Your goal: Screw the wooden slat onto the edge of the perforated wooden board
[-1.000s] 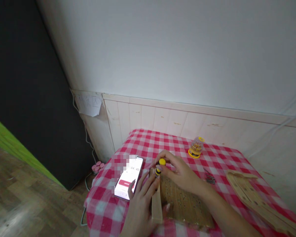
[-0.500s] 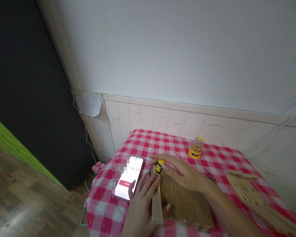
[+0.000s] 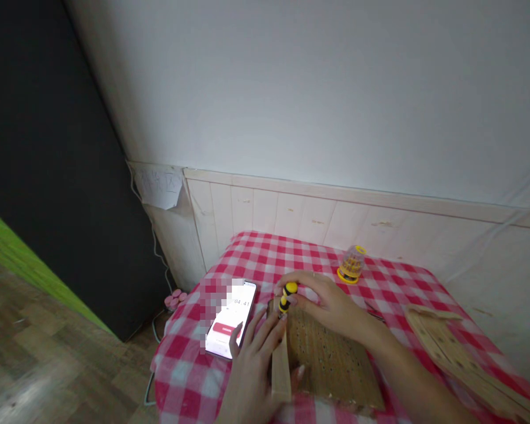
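Right hand clamped on yellow-black screwdriver, tip apparently at far-left corner of perforated wooden board. Left hand spread, fingers pressing wooden strip along board's left edge. Phone lies just left, on checked surface.

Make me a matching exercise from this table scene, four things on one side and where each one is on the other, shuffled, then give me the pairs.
Things:
1. screwdriver
2. phone
3. bit case
4. perforated board

Places:
A. lying left of the board, screen lit
B. standing alone near the far edge of the table
C. gripped by the right hand, tip down
D. steadied by the left hand

Pairs: 1-C, 2-A, 3-B, 4-D
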Available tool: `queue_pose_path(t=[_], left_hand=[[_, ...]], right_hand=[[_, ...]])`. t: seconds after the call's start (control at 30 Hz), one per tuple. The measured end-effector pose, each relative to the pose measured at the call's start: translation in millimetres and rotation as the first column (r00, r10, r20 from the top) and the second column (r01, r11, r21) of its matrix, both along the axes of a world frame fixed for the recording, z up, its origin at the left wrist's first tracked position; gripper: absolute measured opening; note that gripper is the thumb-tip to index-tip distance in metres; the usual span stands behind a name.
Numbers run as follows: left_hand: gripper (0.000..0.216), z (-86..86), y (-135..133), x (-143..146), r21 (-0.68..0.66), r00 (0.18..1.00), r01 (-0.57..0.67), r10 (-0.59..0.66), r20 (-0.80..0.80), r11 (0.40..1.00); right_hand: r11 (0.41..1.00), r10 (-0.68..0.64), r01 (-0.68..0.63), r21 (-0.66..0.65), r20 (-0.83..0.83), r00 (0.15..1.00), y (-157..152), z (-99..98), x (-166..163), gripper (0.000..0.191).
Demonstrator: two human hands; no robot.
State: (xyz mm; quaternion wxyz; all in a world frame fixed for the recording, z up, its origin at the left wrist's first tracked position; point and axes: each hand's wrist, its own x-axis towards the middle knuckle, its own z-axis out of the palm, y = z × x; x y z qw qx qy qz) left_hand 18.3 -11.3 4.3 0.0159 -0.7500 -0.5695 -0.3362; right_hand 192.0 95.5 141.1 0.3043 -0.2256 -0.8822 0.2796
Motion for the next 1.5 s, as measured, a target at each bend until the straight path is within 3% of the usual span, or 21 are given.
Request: queue_pose_path(t=[0.17, 0.4, 0.7, 0.93, 1.23, 1.5], left_hand=[[0.067, -1.0, 0, 0, -0.009, 1.000, -0.008, 0.008, 0.003, 1.000], [0.064, -0.7, 1, 0, -0.004, 1.000, -0.003, 0.003, -0.007, 1.000], [0.067, -1.1, 2, 0, 0.006, 1.000, -0.006, 0.006, -0.005, 1.000], [0.072, -3.8, 2, -1, -0.005, 1.000, 0.004, -0.004, -0.009, 1.000], [0.071, -1.6, 0, 0, -0.007, 1.000, -0.003, 0.003, 0.001, 1.000], [0.065, -2.2, 1, 0, -0.043, 1.000, 0.001, -0.001, -0.004, 0.999]], right_hand=[[0.997, -0.077, 0.076, -0.027, -0.038, 0.996, -4, 0.0, -5, 0.033], [0.989, -0.016, 0.003, -0.145, -0.090, 0.996, -9, -6.0, -11, 0.025], [0.998, 0.014, -0.019, -0.066, -0.074, 0.997, -5, -8.1, -9, 0.028], [0.999, 0.049, -0.048, -0.014, 0.102, 0.994, -8, 6.4, 4, 0.051], [0.999, -0.026, 0.025, 0.023, 0.051, 0.998, -4, -0.1, -3, 0.040], [0.985, -0.097, 0.097, 0.141, -0.011, 0.995, -6, -5.5, -10, 0.036]])
